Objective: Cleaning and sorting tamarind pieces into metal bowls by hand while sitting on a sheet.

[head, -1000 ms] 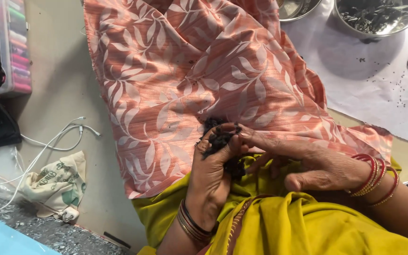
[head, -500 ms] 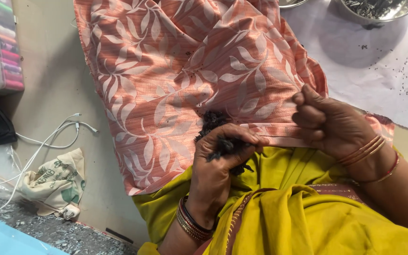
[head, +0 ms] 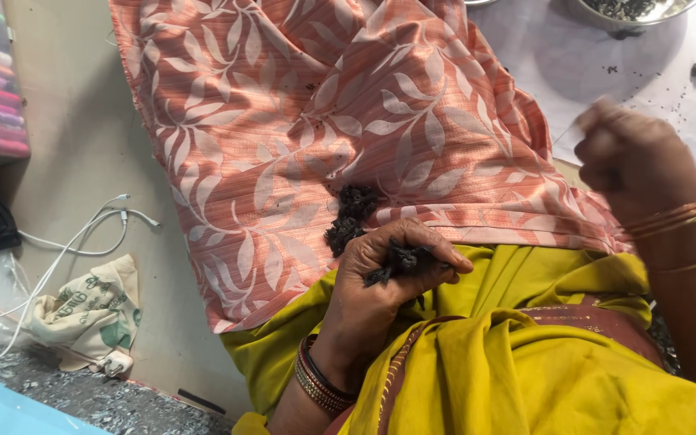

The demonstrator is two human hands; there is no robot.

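R hand [head: 646, 157] now up, off cloth [head: 348, 121]

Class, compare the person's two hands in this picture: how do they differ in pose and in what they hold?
The left hand lies low on the lap, curled round small dark pieces; the right hand is raised, away to the side. The left hand touches the leaf-patterned cloth; the right is lifted off it, pinching what looks like a thin thread. Both wrists wear bangles.

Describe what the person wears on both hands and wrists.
Both forearms are bare, with no sleeves in view. The left hand has a stack of thin bangles at the wrist, dark red, black and gold. The right hand has a few thin gold and reddish bangles. No rings are visible.
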